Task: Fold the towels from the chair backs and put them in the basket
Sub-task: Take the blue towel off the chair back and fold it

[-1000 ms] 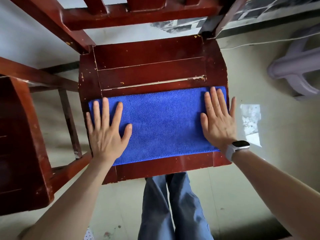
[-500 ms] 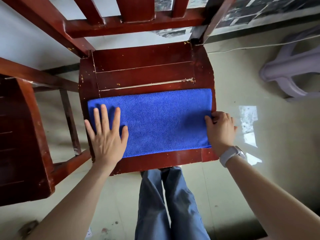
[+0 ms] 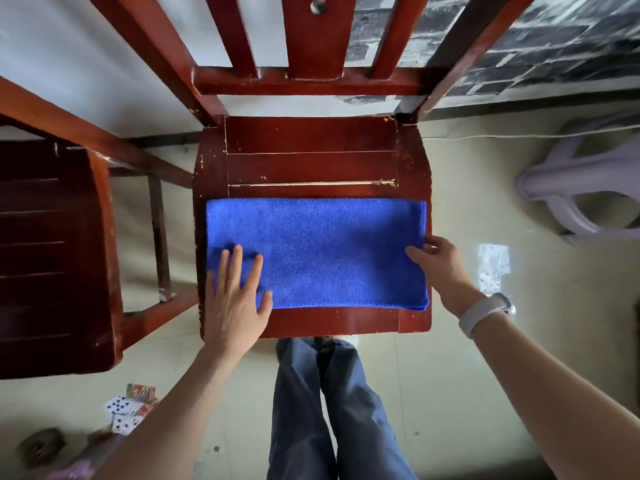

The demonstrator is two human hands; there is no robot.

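1. Head view: the blue towel [image 3: 322,251] lies folded into a long flat rectangle across the front half of the red wooden chair seat [image 3: 311,161], its long edges running side to side. The pile looks fine and even, with a stitched hem along the near edge and layered edges showing at the right end.
2. My left hand [image 3: 235,299] rests flat on the towel's near left corner, fingers spread and pointing away from me, palm partly over the seat's front edge.
3. My right hand [image 3: 440,265] pinches the towel's right end, thumb on top and fingers curled under the edge. A pale watch band [image 3: 481,313] sits on that wrist.
4. My legs in blue jeans [image 3: 332,403] stand just in front of the seat.
5. A second dark wooden chair [image 3: 52,258] stands at the left, a pale plastic stool [image 3: 581,188] at the right, and playing cards [image 3: 128,410] lie on the floor.
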